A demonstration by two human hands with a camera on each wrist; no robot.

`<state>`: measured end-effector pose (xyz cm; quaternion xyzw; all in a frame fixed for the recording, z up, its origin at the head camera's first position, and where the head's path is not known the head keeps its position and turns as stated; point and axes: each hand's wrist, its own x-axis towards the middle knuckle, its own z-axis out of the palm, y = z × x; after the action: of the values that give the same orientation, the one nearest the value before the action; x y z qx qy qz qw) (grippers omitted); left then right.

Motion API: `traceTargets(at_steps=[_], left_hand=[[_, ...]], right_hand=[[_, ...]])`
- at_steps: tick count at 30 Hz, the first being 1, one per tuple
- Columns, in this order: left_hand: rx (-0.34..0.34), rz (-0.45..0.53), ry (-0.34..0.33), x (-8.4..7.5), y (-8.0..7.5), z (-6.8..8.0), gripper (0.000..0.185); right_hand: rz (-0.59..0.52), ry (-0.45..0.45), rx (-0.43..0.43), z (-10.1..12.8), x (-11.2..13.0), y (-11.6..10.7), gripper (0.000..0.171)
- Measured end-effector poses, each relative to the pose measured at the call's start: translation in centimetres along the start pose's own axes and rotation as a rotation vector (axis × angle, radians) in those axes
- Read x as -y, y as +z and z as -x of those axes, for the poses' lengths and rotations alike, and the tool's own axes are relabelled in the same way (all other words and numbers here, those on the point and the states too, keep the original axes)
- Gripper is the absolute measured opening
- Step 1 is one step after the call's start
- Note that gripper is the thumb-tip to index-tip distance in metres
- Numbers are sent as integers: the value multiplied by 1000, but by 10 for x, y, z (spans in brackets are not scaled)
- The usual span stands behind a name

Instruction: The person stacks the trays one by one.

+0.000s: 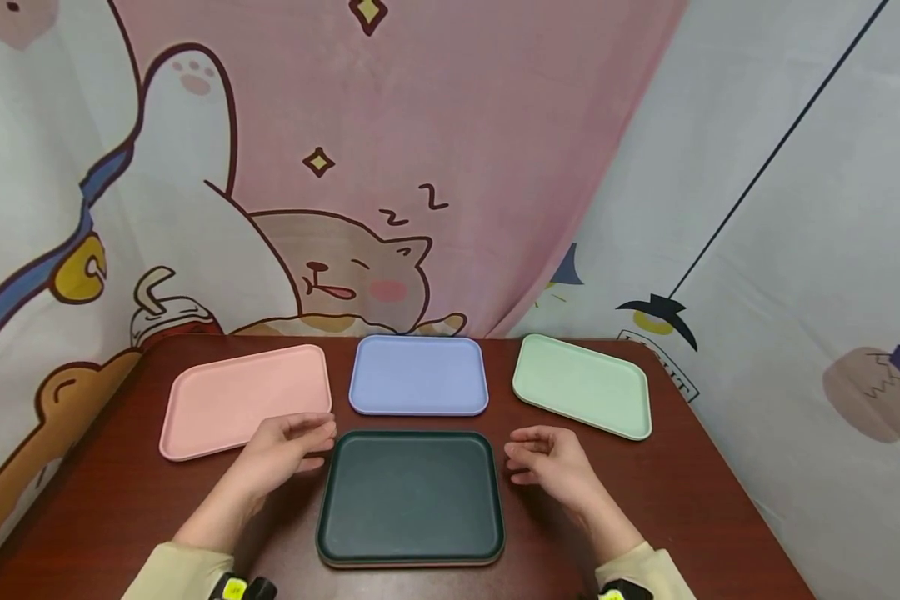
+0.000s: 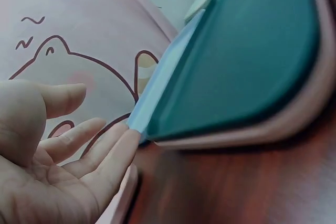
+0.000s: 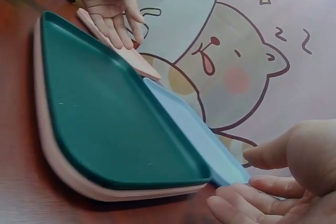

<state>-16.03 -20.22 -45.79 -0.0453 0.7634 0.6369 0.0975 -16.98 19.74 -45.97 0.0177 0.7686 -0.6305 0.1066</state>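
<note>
A dark green tray (image 1: 411, 500) lies flat at the front middle, stacked on a pink tray whose rim (image 3: 105, 191) shows underneath in the right wrist view. My left hand (image 1: 288, 450) hovers just off the stack's left side, fingers loosely bent, nothing in it. It overlaps the near right corner of another pink tray (image 1: 247, 400) in the head view. On the opposite side, my right hand (image 1: 551, 467) is held a little away from the stack's right edge, likewise holding nothing, thumb apart from the fingers in the right wrist view.
Behind the stack sits a blue tray (image 1: 418, 375), with a light green tray (image 1: 581, 387) angled to its right. All rest on a dark red-brown wooden table (image 1: 690, 517). A cartoon-printed cloth (image 1: 495, 167) hangs along the table's back and sides.
</note>
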Motion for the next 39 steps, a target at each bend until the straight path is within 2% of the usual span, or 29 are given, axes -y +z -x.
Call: traceTargets(at_steps=[9, 12, 16, 18, 22, 25, 31, 39], left_hand=[[2, -59, -16, -21, 1, -33, 55], [5, -62, -57, -28, 1, -46, 57], [31, -19, -111, -34, 2, -60, 62], [38, 5, -128, -35, 3, -66, 64], [38, 9, -119, -36, 6, -78, 64], [33, -26, -109, -36, 6, -88, 64], [32, -56, -130, -39, 6, -103, 64], [49, -34, -152, -41, 6, -117, 64]], right_hand=[[49, -8, -4, -30, 16, -6, 38], [78, -6, -1, -41, 19, -5, 39], [114, -4, 1, -56, 22, -4, 39], [132, -3, 4, -63, 23, -3, 39], [172, 3, 8, -76, 25, 3, 40], [189, 12, 14, -86, 26, 6, 40], [221, 35, 15, -108, 25, 7, 39], [196, 87, 14, -129, 26, 9, 40]])
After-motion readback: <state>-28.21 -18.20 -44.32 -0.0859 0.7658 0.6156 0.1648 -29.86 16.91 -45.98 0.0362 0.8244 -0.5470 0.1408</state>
